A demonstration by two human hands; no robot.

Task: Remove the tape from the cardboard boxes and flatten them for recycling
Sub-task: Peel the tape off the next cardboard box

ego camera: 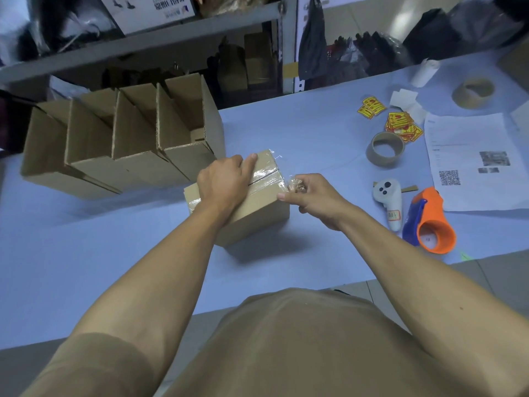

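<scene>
Bare-armed person in a tan short-sleeved tee

We see a plain tan or khaki T-shirt (300, 345), no print or logo on the front. The short left sleeve (94, 365) ends above the elbow. Both forearms are bare, and so are the left hand (226, 181) and right hand (312, 196): no gloves, watch, rings or bands showing.

A closed brown cardboard box (243, 204) sits mid-table on the pale blue table (114, 253), the left hand (226, 181) on its top and the right hand (312, 196) at its right edge. Behind and to its left stands a row of open brown cardboard boxes (123, 138). To its right lie a white handheld controller (389, 202), an orange tape dispenser (429, 222) and, farther back, a brown cardboard tape core (385, 150), with a printed white paper sheet (472, 161) at far right.
</scene>
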